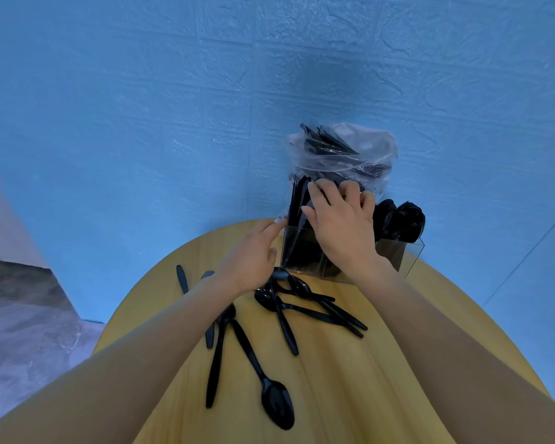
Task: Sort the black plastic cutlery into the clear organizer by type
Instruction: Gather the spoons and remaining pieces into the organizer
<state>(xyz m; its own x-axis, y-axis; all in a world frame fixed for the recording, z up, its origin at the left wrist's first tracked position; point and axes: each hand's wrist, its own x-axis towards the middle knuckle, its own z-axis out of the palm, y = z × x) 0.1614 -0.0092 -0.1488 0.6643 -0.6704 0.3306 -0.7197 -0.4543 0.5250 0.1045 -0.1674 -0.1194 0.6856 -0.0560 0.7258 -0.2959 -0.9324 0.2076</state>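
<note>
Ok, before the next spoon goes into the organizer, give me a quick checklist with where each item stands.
1. Loose spoons on the table within reach: ok, several lie near the left hand.
2. Left hand free to pick: ok, fingers relaxed, holding nothing, fingertips at the organizer's left corner.
3. Right hand free: not ok, its fingers are curled over the cutlery at the plastic bag.
4. Organizer upright on the table: ok.
5. Spoon compartment found: ok, spoon bowls stick up on the right side.
6. Room left in that compartment: cannot tell, the right hand hides part of it.
</note>
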